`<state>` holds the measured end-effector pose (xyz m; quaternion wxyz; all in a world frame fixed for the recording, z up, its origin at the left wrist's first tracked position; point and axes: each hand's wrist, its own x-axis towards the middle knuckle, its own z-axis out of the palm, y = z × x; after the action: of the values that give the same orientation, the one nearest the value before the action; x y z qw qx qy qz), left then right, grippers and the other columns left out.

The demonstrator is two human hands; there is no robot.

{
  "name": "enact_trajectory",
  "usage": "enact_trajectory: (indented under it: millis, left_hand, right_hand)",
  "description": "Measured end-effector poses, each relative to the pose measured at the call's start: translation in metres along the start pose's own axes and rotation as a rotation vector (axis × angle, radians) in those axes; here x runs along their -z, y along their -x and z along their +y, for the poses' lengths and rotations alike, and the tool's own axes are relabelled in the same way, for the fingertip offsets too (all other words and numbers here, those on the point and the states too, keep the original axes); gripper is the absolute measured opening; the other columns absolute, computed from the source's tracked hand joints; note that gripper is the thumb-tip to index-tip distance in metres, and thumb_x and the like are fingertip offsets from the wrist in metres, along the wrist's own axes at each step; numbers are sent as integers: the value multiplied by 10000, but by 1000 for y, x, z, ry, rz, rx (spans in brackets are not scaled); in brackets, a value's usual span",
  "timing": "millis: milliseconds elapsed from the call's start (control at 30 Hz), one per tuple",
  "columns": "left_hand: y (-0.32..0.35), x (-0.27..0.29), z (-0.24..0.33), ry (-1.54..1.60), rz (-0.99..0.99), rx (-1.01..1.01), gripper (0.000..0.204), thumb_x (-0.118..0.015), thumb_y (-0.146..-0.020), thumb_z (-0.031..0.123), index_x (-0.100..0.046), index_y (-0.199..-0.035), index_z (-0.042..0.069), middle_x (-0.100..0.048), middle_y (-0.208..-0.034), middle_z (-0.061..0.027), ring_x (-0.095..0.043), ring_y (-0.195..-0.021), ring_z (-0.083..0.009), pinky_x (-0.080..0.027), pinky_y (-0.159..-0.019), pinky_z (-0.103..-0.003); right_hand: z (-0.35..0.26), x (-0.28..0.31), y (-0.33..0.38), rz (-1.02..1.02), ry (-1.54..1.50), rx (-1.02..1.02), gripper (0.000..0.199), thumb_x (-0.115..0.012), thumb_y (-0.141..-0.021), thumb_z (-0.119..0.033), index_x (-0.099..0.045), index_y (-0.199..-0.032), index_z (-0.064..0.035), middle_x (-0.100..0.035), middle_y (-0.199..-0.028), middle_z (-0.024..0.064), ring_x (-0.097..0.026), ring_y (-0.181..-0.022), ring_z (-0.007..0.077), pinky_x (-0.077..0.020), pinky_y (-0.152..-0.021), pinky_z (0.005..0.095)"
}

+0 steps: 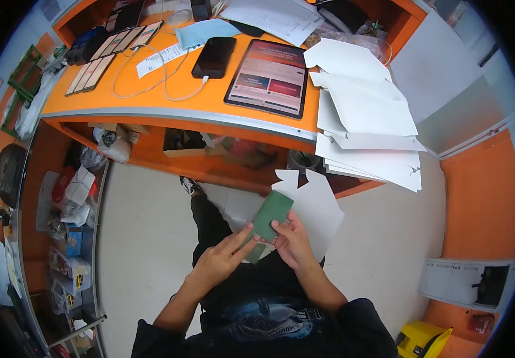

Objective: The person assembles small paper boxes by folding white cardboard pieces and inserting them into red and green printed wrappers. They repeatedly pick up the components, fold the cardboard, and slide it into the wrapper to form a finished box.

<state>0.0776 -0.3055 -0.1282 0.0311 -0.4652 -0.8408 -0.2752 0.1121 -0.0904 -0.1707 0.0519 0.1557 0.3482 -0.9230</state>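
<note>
Over my lap I hold a green folded piece (273,213), flat and card-like, tilted up toward the right. My right hand (294,241) grips its right edge, thumb on top and fingers behind. The fingertips of my left hand (224,260) press together at its lower left edge. A further green part shows below my fingers; I cannot tell whether it is the same piece. Behind my right hand, a white cut sheet (323,209) with notched corners lies across my leg.
A stack of white cut sheets (371,113) overhangs the orange desk's (150,98) right front edge. Beside it lie a tablet (269,77), a black phone (214,58) on a white cable, and a blue face mask (207,33). A cluttered glass shelf unit (75,232) stands left.
</note>
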Motion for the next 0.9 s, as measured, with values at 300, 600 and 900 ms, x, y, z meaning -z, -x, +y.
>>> enact_trajectory:
  millis: [300,600,900]
  left_hand:
    - [-1,14,-4,-156,6,-62,637,-730,-754,141,-570,-1368,206,-520,-1394,-163,-615,-1141,-323,-610,-750,-354]
    - [0,11,-7,-134,-73,-98,617,-728,-773,180,-582,-1351,340,-528,-1367,-156,-609,-1127,-318,-600,-718,-360]
    - [1,6,10,-27,-92,33,579,-757,-785,204,-610,-1321,363,-534,-1297,-216,-655,-1016,-344,-592,-734,-391]
  right_hand:
    - [16,-2,21,12,114,9,425,-640,-920,11,-495,-1317,-38,-629,-1198,108,-648,-1084,250,-580,-898,438]
    - [-11,-16,36,55,96,-4,314,-568,-1010,-142,-546,-1281,16,-646,-1186,118,-656,-1062,228,-582,-888,415]
    - [8,-10,41,29,242,39,233,-540,-1033,-176,-630,-1156,-1,-679,-1115,106,-679,-978,183,-587,-812,329]
